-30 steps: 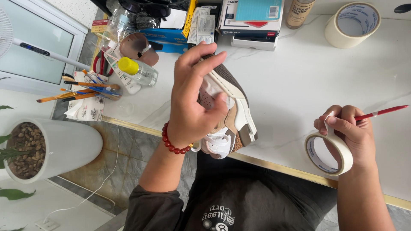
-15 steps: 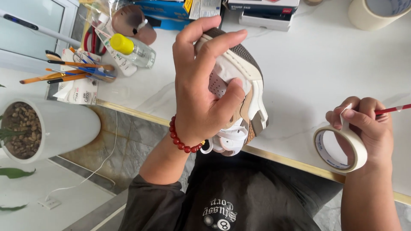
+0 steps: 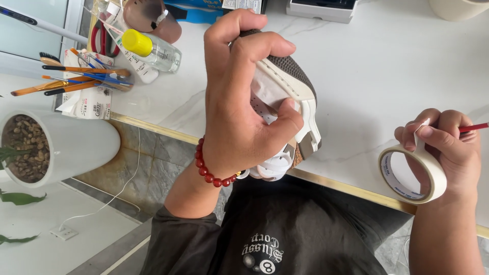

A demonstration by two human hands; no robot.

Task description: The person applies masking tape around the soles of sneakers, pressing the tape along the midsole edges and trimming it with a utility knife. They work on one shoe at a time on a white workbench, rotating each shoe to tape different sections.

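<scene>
Left hand (image 3: 239,112) clamped around a shoe (image 3: 290,97), grip pressed tight, thumb on the white masked side, fingers curled over the brown mesh top. Shoe held up above the near edge of the white worktop (image 3: 387,76), sole edge facing right, white laces hanging at the bottom close to the chest. Red bead bracelet (image 3: 211,170) on that wrist. Right hand (image 3: 448,150) at the right edge, above the worktop, grip closed on a tape roll (image 3: 412,173) and a red pencil (image 3: 473,127) together, a strip of tape pinched between thumb and forefinger. Well apart from the shoe. At far left on the worktop: brushes (image 3: 76,79) on a packet, a yellow-capped bottle (image 3: 153,48) just beyond. White plant pot (image 3: 76,145) down on the floor.
</scene>
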